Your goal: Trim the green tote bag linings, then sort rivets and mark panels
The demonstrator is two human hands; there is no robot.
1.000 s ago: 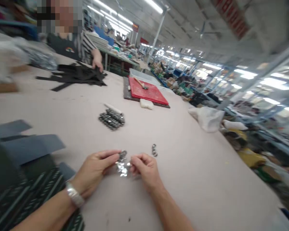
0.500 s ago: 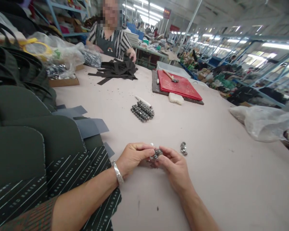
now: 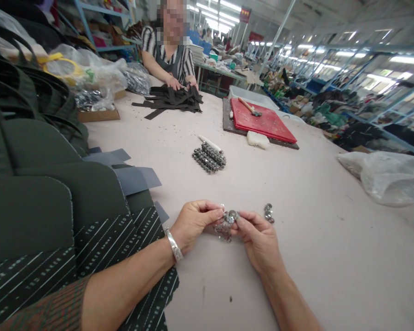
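Note:
My left hand (image 3: 193, 222) and my right hand (image 3: 258, 239) meet over the pale table (image 3: 313, 257), both pinched on a small round metal fitting (image 3: 232, 215). Under them lies a little heap of the same shiny fittings (image 3: 223, 230). A couple more fittings (image 3: 268, 213) sit just right of my right hand. Further off, a dense cluster of dark metal fittings (image 3: 209, 157) lies beside a white stick (image 3: 209, 142). A silver bracelet circles my left wrist.
Dark green bag panels and striped lining (image 3: 55, 216) are stacked at my left. A red mat (image 3: 265, 123) with a hammer (image 3: 250, 107) lies far centre. Another person across the table handles black strips (image 3: 174, 99). Plastic bags (image 3: 386, 177) rest at right.
The view swung left and steadied. My hands stayed together on the fittings, and one fitting is now raised between both sets of fingertips. The other person put both hands on the black strips.

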